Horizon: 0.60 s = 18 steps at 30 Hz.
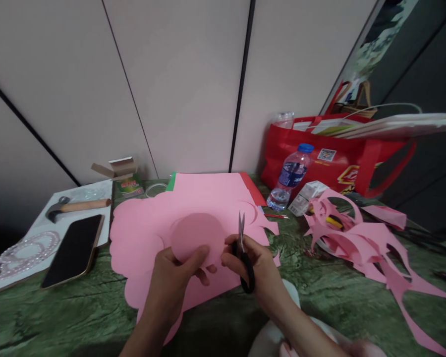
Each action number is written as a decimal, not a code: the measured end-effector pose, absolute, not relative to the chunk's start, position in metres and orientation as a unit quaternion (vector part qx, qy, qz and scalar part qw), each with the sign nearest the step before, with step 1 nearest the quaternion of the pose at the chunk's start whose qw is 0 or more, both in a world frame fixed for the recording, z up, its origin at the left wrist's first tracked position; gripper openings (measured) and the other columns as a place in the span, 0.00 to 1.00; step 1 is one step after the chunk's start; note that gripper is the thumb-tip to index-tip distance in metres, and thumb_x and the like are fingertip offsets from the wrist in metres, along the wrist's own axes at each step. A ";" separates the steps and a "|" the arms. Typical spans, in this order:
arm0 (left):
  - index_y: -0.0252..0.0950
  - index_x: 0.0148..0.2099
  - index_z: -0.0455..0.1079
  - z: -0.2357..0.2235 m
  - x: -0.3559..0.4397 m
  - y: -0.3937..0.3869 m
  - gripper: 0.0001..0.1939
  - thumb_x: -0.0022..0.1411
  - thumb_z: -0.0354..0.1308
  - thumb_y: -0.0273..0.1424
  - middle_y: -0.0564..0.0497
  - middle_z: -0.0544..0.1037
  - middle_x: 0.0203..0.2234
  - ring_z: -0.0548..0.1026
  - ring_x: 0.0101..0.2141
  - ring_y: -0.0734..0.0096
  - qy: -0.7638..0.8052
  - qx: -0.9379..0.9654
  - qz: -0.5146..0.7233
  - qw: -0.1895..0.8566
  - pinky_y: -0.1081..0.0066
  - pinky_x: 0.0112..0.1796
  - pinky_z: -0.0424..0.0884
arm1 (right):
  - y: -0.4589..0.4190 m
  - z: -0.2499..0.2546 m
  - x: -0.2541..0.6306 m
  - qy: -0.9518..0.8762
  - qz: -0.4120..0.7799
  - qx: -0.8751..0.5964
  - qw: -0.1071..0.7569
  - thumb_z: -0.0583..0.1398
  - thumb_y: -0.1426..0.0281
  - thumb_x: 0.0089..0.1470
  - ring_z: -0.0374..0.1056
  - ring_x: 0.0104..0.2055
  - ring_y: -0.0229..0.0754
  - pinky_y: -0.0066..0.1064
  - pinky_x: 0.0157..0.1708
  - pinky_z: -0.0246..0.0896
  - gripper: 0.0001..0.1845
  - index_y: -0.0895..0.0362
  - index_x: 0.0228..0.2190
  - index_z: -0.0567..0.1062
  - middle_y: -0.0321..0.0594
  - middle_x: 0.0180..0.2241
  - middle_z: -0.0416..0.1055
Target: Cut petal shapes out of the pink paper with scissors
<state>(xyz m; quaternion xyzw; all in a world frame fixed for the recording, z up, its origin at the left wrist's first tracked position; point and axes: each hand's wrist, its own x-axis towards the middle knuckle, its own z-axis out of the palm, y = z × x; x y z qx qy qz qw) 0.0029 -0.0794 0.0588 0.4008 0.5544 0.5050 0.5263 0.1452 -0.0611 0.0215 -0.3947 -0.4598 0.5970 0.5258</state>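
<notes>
Pinching a pink paper disc (194, 233) in the left hand (176, 270), with thumb on its face and fingers curled below; gripping black-handled scissors (241, 230) in the right hand (258, 260), closed round the handles, with blades slightly parted and aimed at the far edge of the tabletop (82, 317), just beside the disc but apart from it; holding the disc up over pink sheets (208, 186), towards the middle of the front edge; apparently at the stage of cutting out circles, with this one looking already round; for more trimming, probably needing to turn the rim into the blades, otherwise to release it onto the pink rounds (134, 228) just left of the sheets; farther out, seeing pink scraps (367, 243) heaped towards the right edge; nearer the far edge, finding a plastic bottle (287, 181) with a dark blue label (293, 173), too small-lettered to read; beside it, a white carton (308, 196), likewise illegible; behind both, a red bag (342, 147) with a QR code (327, 155) and unclear yellow-and-white characters (349, 174); towards the far left corner, a green box (129, 186) with blurred print.
</notes>
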 end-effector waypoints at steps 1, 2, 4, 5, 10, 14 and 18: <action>0.31 0.22 0.73 0.058 0.003 -0.079 0.10 0.48 0.62 0.33 0.50 0.75 0.15 0.67 0.15 0.75 0.546 0.385 0.525 0.527 0.74 0.19 0.64 | -0.062 0.021 0.145 -0.473 0.610 -0.385 0.506 0.68 0.62 0.36 0.61 0.23 0.34 0.25 0.23 0.55 0.18 0.57 0.29 0.71 0.31 0.21 0.65; 0.31 0.21 0.73 0.057 0.003 -0.079 0.10 0.48 0.62 0.33 0.50 0.75 0.15 0.68 0.16 0.74 0.540 0.374 0.538 0.528 0.74 0.19 0.64 | -0.063 0.021 0.144 -0.485 0.626 -0.373 0.484 0.68 0.62 0.37 0.60 0.22 0.34 0.25 0.23 0.54 0.18 0.57 0.29 0.71 0.31 0.20 0.65; 0.31 0.21 0.73 0.056 0.003 -0.079 0.11 0.48 0.62 0.33 0.50 0.74 0.14 0.69 0.17 0.73 0.536 0.367 0.547 0.529 0.74 0.18 0.65 | -0.066 0.021 0.143 -0.498 0.659 -0.345 0.445 0.68 0.62 0.36 0.59 0.22 0.34 0.25 0.22 0.53 0.19 0.58 0.29 0.71 0.31 0.21 0.64; 0.31 0.20 0.72 0.056 0.003 -0.079 0.11 0.49 0.62 0.33 0.51 0.74 0.14 0.69 0.16 0.73 0.539 0.366 0.546 0.527 0.74 0.18 0.65 | -0.067 0.022 0.143 -0.501 0.673 -0.332 0.431 0.69 0.62 0.35 0.59 0.22 0.33 0.25 0.22 0.53 0.19 0.57 0.28 0.71 0.31 0.22 0.65; 0.32 0.19 0.72 0.055 0.006 -0.080 0.11 0.48 0.62 0.33 0.52 0.74 0.13 0.69 0.15 0.74 0.565 0.371 0.546 0.496 0.75 0.19 0.66 | -0.070 0.024 0.142 -0.517 0.689 -0.312 0.401 0.69 0.63 0.35 0.57 0.23 0.33 0.25 0.23 0.52 0.19 0.57 0.27 0.69 0.31 0.22 0.64; 0.32 0.16 0.71 0.054 0.008 -0.080 0.14 0.47 0.63 0.34 0.51 0.74 0.11 0.70 0.15 0.74 0.589 0.392 0.527 0.470 0.75 0.20 0.67 | -0.069 0.020 0.142 -0.517 0.687 -0.300 0.413 0.67 0.61 0.38 0.55 0.24 0.34 0.25 0.23 0.50 0.19 0.57 0.28 0.68 0.31 0.23 0.62; 0.33 0.13 0.71 0.057 0.012 -0.081 0.15 0.46 0.63 0.33 0.52 0.74 0.09 0.71 0.14 0.75 0.611 0.393 0.507 0.465 0.78 0.20 0.67 | -0.068 0.018 0.142 -0.509 0.690 -0.287 0.428 0.67 0.60 0.39 0.52 0.22 0.33 0.25 0.22 0.47 0.19 0.58 0.26 0.66 0.30 0.22 0.58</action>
